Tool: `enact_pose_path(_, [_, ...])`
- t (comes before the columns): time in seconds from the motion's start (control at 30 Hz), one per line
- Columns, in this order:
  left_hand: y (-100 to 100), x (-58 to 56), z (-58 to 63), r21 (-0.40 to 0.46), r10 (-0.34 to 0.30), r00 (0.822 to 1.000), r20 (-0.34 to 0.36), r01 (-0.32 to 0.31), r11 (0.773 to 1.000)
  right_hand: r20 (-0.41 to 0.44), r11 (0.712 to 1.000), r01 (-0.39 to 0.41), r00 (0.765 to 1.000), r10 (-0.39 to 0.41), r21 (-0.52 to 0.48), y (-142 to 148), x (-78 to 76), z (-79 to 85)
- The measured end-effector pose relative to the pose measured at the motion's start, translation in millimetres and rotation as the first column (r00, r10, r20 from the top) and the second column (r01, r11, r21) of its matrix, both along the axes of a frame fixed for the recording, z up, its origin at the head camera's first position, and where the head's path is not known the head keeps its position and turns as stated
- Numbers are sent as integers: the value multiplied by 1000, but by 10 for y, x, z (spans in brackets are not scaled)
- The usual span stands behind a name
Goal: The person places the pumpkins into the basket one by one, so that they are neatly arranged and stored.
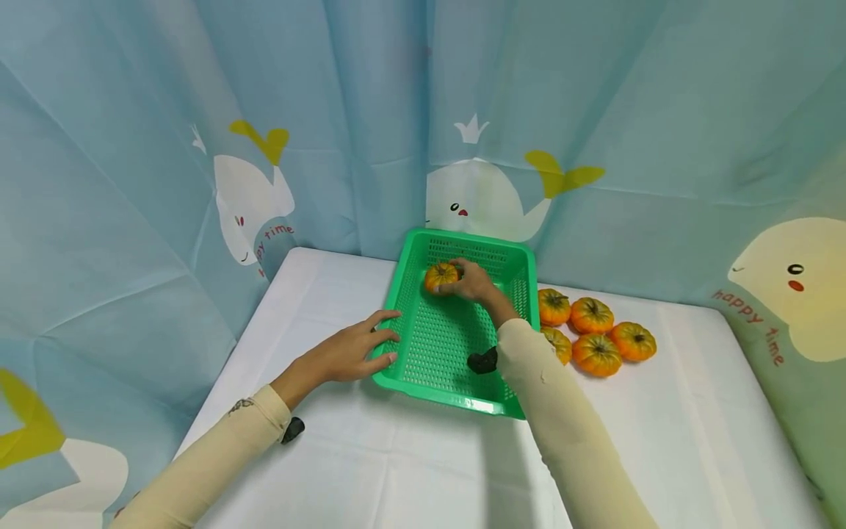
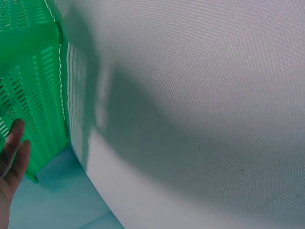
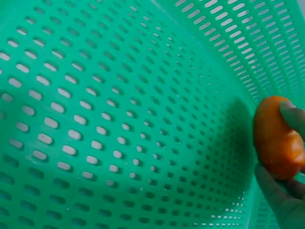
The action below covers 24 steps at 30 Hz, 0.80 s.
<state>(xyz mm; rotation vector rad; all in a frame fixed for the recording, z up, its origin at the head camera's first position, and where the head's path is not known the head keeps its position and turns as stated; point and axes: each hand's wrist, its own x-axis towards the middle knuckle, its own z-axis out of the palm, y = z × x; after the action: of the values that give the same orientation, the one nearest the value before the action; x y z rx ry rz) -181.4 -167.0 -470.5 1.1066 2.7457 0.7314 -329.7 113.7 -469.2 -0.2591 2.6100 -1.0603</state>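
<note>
My right hand (image 1: 474, 281) pinches a small orange pumpkin (image 1: 440, 277) inside a green plastic basket (image 1: 396, 383), near its far left corner. In the right wrist view, thumb and fingers press on either side of the pumpkin (image 3: 276, 138), close to the perforated wall. At the basket's left rim, my left hand (image 1: 360, 348) has its fingers spread, with the fingertips right at the edge. The left wrist view shows fingers (image 2: 16, 160) of that hand, fairly straight, beside the slotted outer wall of the basket (image 2: 33, 100).
Several orange pumpkins (image 1: 597, 354) sit on the white table (image 1: 681, 411) just right of the basket, some partly hidden by the right sleeve (image 1: 562, 411). A blue curtain (image 1: 377, 110) with whale prints hangs behind the table and along both sides.
</note>
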Motion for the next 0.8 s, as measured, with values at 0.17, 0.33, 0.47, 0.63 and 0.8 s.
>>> enact_pose_path(0.17, [17, 4, -4, -15, 2, 1000, 9, -2, 1000, 6, 998, 58, 998, -58, -8, -22, -10, -87])
enact_pose_path(0.33, [24, 5, 3, -14, 1, 1000, 11, -1, 1000, 16, 997, 67, 998, -67, -24, -40, -14, -145])
enact_pose_path(0.47, [21, 2, 8, -11, -3, 1000, 5, 3, 1000, 29, 995, 86, 996, -85, -58, -51, -13, -176])
enact_pose_path(0.63, [17, -4, 0, -5, -10, 1000, -15, 10, 1000, 11, 993, 100, 995, -100, -60, -63, 3, -159])
enact_pose_path(0.8, [2, -8, -12, -1, -7, 1000, -22, 7, 1000, 1, 993, 102, 995, -102, -57, -93, -16, -153])
